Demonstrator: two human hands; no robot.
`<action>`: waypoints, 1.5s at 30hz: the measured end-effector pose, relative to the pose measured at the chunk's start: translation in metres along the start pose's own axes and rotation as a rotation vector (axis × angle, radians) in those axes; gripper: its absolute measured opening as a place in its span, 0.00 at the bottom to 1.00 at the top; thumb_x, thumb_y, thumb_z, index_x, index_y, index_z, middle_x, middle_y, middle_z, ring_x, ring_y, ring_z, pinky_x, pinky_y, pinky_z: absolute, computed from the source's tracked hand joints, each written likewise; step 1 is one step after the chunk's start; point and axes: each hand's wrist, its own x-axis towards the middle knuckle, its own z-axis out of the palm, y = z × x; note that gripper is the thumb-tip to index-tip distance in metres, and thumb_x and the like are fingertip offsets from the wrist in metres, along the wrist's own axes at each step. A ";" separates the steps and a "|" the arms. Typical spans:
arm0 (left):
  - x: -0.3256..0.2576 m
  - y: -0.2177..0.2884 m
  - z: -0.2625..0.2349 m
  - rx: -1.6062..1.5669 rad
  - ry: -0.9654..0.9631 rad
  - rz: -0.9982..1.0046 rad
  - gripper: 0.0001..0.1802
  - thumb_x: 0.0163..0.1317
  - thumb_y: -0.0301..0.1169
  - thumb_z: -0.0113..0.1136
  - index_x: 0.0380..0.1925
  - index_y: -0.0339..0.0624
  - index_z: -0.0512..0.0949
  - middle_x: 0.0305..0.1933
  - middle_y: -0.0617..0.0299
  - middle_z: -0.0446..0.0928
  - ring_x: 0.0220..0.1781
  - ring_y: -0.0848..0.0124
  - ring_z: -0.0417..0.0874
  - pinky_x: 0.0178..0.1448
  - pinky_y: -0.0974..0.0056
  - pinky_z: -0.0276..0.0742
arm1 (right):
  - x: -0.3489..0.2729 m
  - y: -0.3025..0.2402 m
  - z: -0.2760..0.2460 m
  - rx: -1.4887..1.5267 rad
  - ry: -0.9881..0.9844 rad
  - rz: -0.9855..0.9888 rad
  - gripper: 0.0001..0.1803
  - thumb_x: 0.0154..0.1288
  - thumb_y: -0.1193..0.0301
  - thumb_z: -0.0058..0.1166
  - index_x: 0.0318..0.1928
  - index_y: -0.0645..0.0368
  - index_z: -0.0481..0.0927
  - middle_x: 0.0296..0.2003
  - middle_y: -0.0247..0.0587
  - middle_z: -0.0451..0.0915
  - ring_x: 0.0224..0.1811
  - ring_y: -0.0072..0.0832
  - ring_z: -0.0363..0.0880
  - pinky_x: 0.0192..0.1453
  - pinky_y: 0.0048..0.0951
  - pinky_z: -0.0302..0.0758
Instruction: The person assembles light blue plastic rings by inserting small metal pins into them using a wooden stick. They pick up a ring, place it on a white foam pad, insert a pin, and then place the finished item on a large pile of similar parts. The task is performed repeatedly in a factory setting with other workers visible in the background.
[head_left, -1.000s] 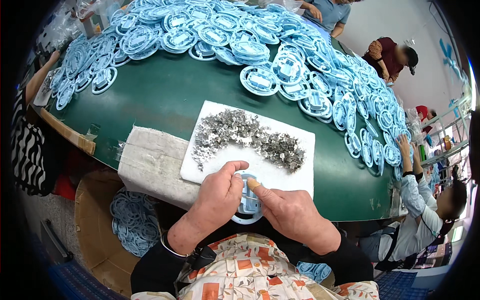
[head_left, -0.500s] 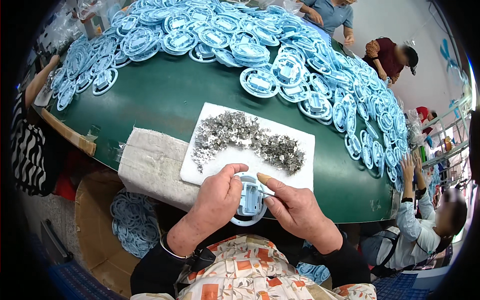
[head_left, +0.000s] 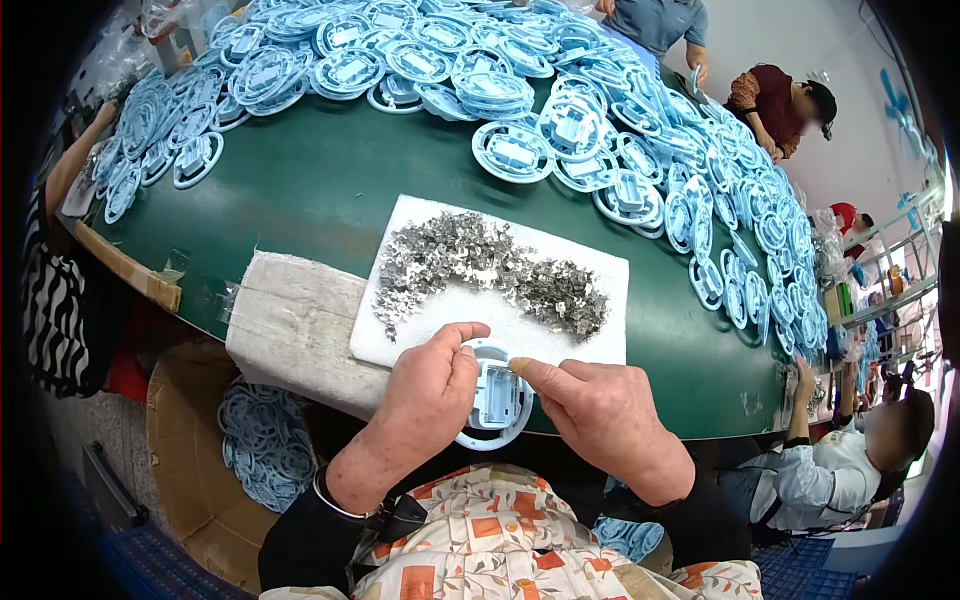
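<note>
My left hand is closed around the left edge of a light-blue plastic ring-shaped housing. A rectangular compartment in the housing's middle faces up. My right hand is curled at the housing's right side, with a tan-covered fingertip pressing on the upper end of the compartment. Whatever is pinched under those right fingers is hidden. Just beyond my hands, small metal clips lie heaped in an arc on a white foam sheet.
Many similar blue housings are piled along the green table. A cloth-covered block sits beside the foam. Below left, a cardboard box holds more blue parts. Co-workers are around the table.
My right fingertips have moved up and inward onto the compartment; the thin metal piece seen between them before is now hidden. The left hand keeps its grip. The view has shifted slightly.
</note>
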 end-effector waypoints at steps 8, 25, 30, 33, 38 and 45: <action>0.001 0.001 -0.001 0.024 -0.005 0.010 0.18 0.76 0.28 0.43 0.56 0.29 0.77 0.25 0.62 0.80 0.25 0.77 0.77 0.30 0.67 0.74 | 0.004 0.002 -0.003 -0.148 0.017 -0.119 0.25 0.57 0.75 0.65 0.57 0.44 0.84 0.19 0.31 0.71 0.21 0.31 0.78 0.21 0.37 0.72; 0.001 -0.002 0.002 0.052 -0.027 0.000 0.18 0.76 0.27 0.42 0.56 0.31 0.78 0.24 0.62 0.79 0.22 0.78 0.77 0.25 0.68 0.75 | 0.041 -0.018 -0.038 -0.196 -0.385 -0.154 0.10 0.60 0.76 0.57 0.43 0.58 0.82 0.22 0.46 0.82 0.25 0.49 0.84 0.29 0.45 0.78; -0.005 -0.005 -0.005 -0.252 -0.044 -0.001 0.18 0.77 0.27 0.42 0.58 0.33 0.77 0.39 0.61 0.83 0.35 0.81 0.82 0.37 0.72 0.79 | 0.019 0.003 -0.032 0.186 -0.132 0.074 0.09 0.69 0.68 0.59 0.42 0.61 0.85 0.22 0.44 0.82 0.23 0.35 0.83 0.28 0.38 0.75; -0.011 0.003 -0.002 -0.536 -0.115 -0.077 0.19 0.77 0.27 0.42 0.60 0.32 0.75 0.46 0.60 0.83 0.43 0.80 0.82 0.49 0.73 0.80 | -0.003 0.012 -0.010 0.695 -0.041 0.365 0.15 0.76 0.61 0.58 0.50 0.61 0.84 0.20 0.31 0.77 0.21 0.16 0.69 0.25 0.26 0.63; -0.015 0.003 0.005 -0.558 -0.218 -0.044 0.22 0.75 0.27 0.43 0.65 0.31 0.72 0.51 0.59 0.81 0.48 0.77 0.82 0.54 0.70 0.79 | -0.018 0.018 0.005 1.256 -0.123 0.489 0.15 0.80 0.65 0.53 0.53 0.66 0.80 0.35 0.25 0.81 0.33 0.10 0.72 0.35 0.17 0.70; -0.013 0.019 0.003 0.318 -0.270 0.371 0.28 0.69 0.26 0.46 0.69 0.29 0.68 0.54 0.51 0.79 0.52 0.71 0.80 0.59 0.67 0.76 | -0.024 0.017 0.000 1.211 -0.093 0.424 0.15 0.82 0.65 0.50 0.53 0.65 0.80 0.33 0.24 0.78 0.33 0.09 0.70 0.34 0.17 0.69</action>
